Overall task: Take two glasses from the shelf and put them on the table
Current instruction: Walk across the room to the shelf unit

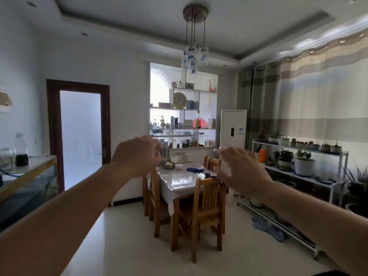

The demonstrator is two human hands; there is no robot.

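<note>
I stand across the room with both arms stretched out in front of me. My left hand (137, 156) is raised with its back to me and its fingers loosely curled, and I see nothing in it. My right hand (237, 170) is open with fingers spread and empty. The white open shelf (207, 129) stands against the far wall behind a frosted window, crowded with a clock, bottles, cups and ornaments; I cannot pick out single glasses at this distance. The dining table (179, 182), under a shiny plastic cover, stands in front of it, far from both hands.
Wooden chairs (207, 204) surround the table, which carries a tray of pale cups (182, 157), bowls and a blue cloth. A plant rack (298, 172) lines the right wall beside a white standing air conditioner (233, 128). A glass counter (25, 176) is at left, and a door (79, 136) stands behind it.
</note>
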